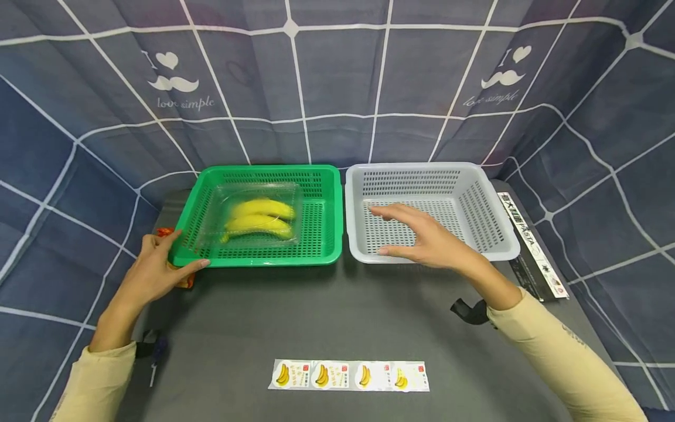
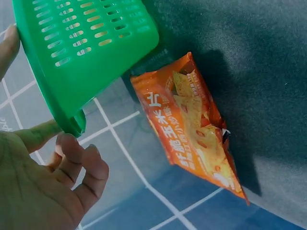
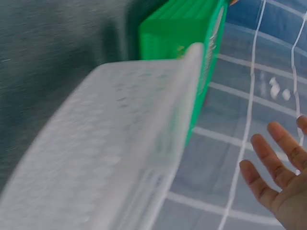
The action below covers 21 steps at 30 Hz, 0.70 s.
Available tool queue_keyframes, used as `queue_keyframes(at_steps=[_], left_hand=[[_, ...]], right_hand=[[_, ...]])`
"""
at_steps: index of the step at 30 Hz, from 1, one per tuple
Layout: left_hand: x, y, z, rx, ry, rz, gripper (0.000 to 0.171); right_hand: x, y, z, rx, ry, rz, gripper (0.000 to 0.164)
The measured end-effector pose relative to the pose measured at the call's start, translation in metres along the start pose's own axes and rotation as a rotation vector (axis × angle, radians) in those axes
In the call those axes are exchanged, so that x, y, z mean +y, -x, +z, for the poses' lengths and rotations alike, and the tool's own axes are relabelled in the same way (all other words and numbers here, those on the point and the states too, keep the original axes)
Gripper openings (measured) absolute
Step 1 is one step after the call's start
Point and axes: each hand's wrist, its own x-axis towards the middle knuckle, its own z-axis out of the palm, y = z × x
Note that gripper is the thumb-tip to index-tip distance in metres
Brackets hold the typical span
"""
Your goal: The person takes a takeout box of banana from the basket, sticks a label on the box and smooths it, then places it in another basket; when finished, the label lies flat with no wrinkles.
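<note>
A green plastic basket (image 1: 323, 234) has its near left corner held by my left hand (image 1: 153, 271), thumb on the front rim and fingers at the left side. In the left wrist view, that hand's fingers curl at the basket's rim. Inside the green basket lies a clear plastic box (image 1: 292, 196) with two yellow bananas (image 1: 259, 224), slightly blurred. Over the light grey basket (image 1: 482, 218), my right hand (image 1: 422, 237) hovers with fingers extended and thumb apart, holding nothing. The right wrist view shows those fingers spread beyond the grey basket's rim.
An orange snack bag (image 2: 189, 127) lies left of the green basket, partly hidden in the head view. Right of the grey basket is a black-and-white box (image 1: 535, 249). A strip of banana stickers (image 1: 348, 375) lies near the table's front. A grey checked curtain (image 1: 337, 76) surrounds the table.
</note>
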Motion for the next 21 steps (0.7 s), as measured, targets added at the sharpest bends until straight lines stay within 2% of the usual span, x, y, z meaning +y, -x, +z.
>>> queue_keyframes(at_steps=[2,6,9,13,21], left_hand=[[-0.001,0.000,0.001,-0.002,0.004,-0.010,0.103],[-0.002,-0.001,0.002,0.002,0.017,0.017,0.103],[-0.004,-0.003,0.002,0.004,0.021,0.042,0.101],[-0.006,-0.004,0.001,0.002,0.034,0.037,0.101],[-0.007,-0.005,0.001,-0.009,0.093,0.032,0.100]], right_hand=[[-0.006,-0.014,0.000,-0.026,0.002,-0.019,0.074],[-0.015,-0.045,0.006,-0.086,-0.011,-0.055,0.072],[-0.014,-0.069,0.014,-0.152,-0.082,-0.065,0.069],[-0.006,-0.102,0.026,-0.242,-0.165,-0.041,0.065],[0.019,-0.165,0.050,-0.382,-0.107,0.054,0.066]])
